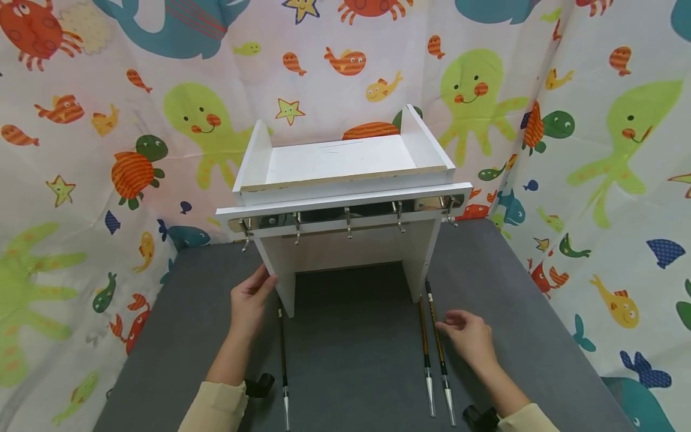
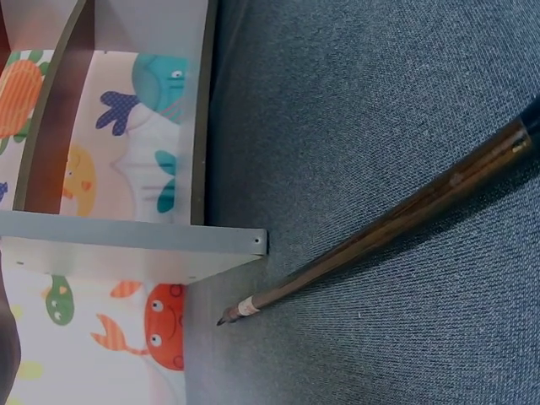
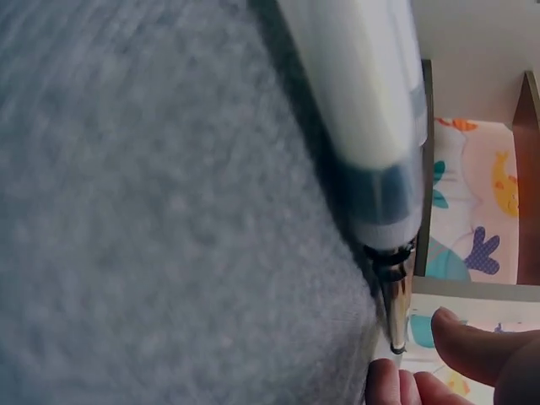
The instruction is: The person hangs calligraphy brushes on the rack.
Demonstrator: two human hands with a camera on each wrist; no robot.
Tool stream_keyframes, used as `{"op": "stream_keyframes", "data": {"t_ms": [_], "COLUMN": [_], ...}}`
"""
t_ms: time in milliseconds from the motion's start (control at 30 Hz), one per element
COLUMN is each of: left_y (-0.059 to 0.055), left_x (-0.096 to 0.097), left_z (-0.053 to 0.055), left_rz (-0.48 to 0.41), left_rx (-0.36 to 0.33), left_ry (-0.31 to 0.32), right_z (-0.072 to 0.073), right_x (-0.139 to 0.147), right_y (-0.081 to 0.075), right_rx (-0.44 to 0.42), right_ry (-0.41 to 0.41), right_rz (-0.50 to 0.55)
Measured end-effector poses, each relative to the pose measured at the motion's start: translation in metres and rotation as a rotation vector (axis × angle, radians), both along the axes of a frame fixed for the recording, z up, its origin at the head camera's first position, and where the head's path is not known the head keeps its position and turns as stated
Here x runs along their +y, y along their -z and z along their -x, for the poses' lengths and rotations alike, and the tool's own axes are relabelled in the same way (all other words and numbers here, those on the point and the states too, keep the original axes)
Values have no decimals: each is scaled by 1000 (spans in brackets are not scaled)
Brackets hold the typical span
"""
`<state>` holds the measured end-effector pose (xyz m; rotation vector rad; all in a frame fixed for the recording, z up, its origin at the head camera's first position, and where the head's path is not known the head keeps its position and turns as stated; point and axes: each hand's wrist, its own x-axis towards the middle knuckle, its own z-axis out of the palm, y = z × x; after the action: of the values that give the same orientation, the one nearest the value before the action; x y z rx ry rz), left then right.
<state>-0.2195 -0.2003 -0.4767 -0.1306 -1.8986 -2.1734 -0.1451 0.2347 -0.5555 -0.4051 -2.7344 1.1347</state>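
A white wooden shelf unit point(image 1: 345, 186) with a row of metal hooks point(image 1: 348, 222) along its front stands on the grey cloth. At its left side panel point(image 1: 278, 282), my left hand point(image 1: 251, 300) grips the lower edge, thumb in front and fingers along the outer side. Only a sliver of that hand shows in the left wrist view. My right hand point(image 1: 469, 336) is loosely curled, apart from the shelf's right panel point(image 1: 421, 258) and holding nothing. Its fingertips are close to a long brush point(image 1: 436, 330) with a clear cap. A second brush point(image 1: 424, 354) lies alongside.
Left of the shelf's opening lies another capped brush point(image 1: 283, 360), its handle end by the left panel. A patterned curtain point(image 1: 216, 120) with sea animals hangs behind and on both sides. Grey cloth point(image 1: 351, 360) covers the table.
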Motion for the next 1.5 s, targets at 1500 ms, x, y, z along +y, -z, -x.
{"op": "stream_keyframes", "data": {"t_ms": [1500], "left_y": [3], "left_x": [0], "left_z": [-1], "left_rz": [17], "left_rx": [-59], "left_ry": [-10], "right_z": [3], "right_x": [17], "right_y": [-25], "right_rx": [-218], "right_ry": [-78], "right_rz": [625]}}
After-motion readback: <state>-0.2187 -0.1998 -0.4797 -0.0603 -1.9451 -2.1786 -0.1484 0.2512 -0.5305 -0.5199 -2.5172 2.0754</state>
